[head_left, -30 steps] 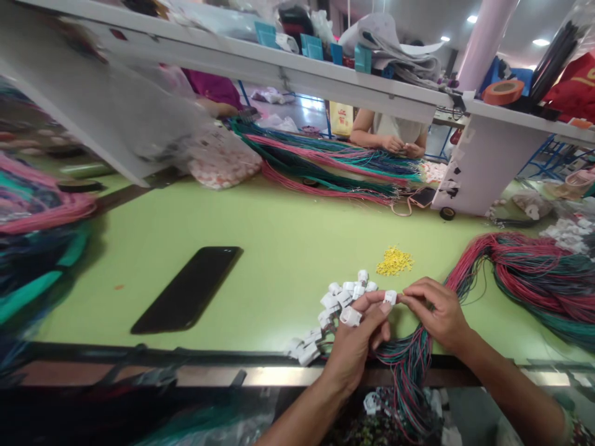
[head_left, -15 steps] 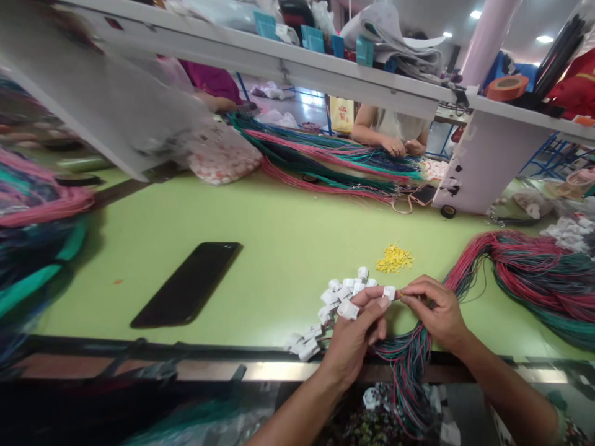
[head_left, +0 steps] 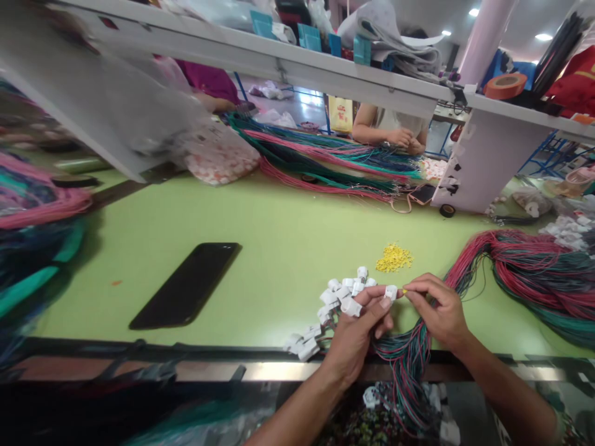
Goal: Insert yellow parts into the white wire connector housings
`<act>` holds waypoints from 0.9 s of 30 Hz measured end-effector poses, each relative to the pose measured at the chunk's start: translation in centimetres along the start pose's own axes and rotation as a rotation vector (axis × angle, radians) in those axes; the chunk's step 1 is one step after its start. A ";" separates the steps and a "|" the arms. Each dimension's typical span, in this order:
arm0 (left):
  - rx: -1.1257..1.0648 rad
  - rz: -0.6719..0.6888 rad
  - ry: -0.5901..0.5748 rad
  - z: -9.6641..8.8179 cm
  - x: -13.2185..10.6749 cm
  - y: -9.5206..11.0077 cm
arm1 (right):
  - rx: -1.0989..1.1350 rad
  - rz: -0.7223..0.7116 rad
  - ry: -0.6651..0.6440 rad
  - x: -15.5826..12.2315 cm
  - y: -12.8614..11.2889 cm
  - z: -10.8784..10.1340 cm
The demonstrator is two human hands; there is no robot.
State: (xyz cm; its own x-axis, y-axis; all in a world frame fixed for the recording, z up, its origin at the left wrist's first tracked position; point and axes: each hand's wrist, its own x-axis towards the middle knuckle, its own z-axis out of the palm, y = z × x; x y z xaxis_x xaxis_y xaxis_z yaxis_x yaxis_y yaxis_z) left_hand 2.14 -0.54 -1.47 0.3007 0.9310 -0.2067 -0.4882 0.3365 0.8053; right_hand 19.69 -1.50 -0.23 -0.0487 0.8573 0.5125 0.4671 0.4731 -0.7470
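Observation:
My left hand [head_left: 356, 334] is closed around a white plastic connector [head_left: 391, 292], pinched between thumb and forefinger. Another white connector [head_left: 351, 306] lies against the back of its fingers. Just to the right, my right hand [head_left: 439, 310] pinches a tiny yellow piece [head_left: 405, 291] between thumb and forefinger, close beside the held connector. Behind the hands is a small heap of yellow pieces [head_left: 394, 257]. Several white connectors [head_left: 331, 296] lie left of my left hand. A bundle of red, green and dark wires [head_left: 409, 350] runs below both hands and over the table edge.
A black phone [head_left: 186, 286] lies on the green table [head_left: 288, 248]. Wire bundles [head_left: 534, 272] rest at the right, with more at the left and back. A white shelf [head_left: 297, 59] spans the far side. Across the table a person's hands [head_left: 404, 139] are at work.
My right hand's fingertips have drawn slightly back from the connector, and the yellow piece shows more clearly between them. The left hand has barely shifted.

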 end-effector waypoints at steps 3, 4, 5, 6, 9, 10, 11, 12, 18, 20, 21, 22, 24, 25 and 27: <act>0.076 0.064 -0.004 -0.1 -0.2 -0.3 | 0.106 0.118 -0.005 -0.3 -1.3 -0.3; 0.107 0.091 -0.008 -0.2 -0.2 -0.4 | 0.137 0.139 -0.027 -0.4 -1.8 -0.4; 0.133 0.124 -0.011 -0.2 -0.2 -0.4 | 0.153 0.146 -0.049 -0.4 -2.3 -0.5; 0.157 0.165 -0.014 -0.3 -0.2 -0.5 | 0.152 0.141 -0.063 -0.5 -2.7 -0.5; 0.250 0.309 -0.018 -0.5 -0.2 -0.5 | 0.088 0.074 -0.042 -0.5 -3.4 -0.5; 0.286 0.354 -0.017 -0.5 -0.3 -0.4 | 0.066 0.052 -0.028 -0.4 -3.5 -0.4; 0.320 0.389 -0.016 -0.4 -0.3 -0.4 | 0.049 0.036 -0.020 -0.4 -3.6 -0.3; 0.350 0.416 -0.016 -0.4 -0.3 -0.3 | 0.038 0.022 -0.020 -0.4 -3.6 -0.3; 0.418 0.474 -0.004 -0.2 -0.5 -0.1 | -0.006 -0.036 -0.044 -0.5 -3.5 -0.3; 0.420 0.476 0.004 -0.3 -0.4 -0.2 | -0.018 -0.039 -0.046 -0.5 -3.5 -0.3; 0.422 0.477 0.007 -0.3 -0.4 -0.3 | -0.021 -0.039 -0.046 -0.4 -3.5 -0.3; 0.423 0.478 0.009 -0.4 -0.4 -0.3 | -0.021 -0.039 -0.044 -0.4 -3.5 -0.3; 0.428 0.479 0.012 -0.4 -0.4 -0.4 | -0.013 -0.039 -0.038 -0.4 -3.4 -0.2; 0.430 0.479 0.012 -0.4 -0.4 -0.4 | -0.005 -0.038 -0.031 -0.3 -3.4 -0.2; 0.438 0.479 0.018 -0.5 -0.3 -0.4 | 0.021 -0.021 -0.019 -0.3 -3.3 -0.1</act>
State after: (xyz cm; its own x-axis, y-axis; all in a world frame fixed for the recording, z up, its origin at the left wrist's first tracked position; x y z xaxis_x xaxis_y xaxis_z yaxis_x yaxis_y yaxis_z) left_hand 1.86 -0.91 -2.02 0.1164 0.9673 0.2254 -0.1846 -0.2019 0.9619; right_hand 18.26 -3.29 2.09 -0.0747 0.8507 0.5203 0.4474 0.4949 -0.7449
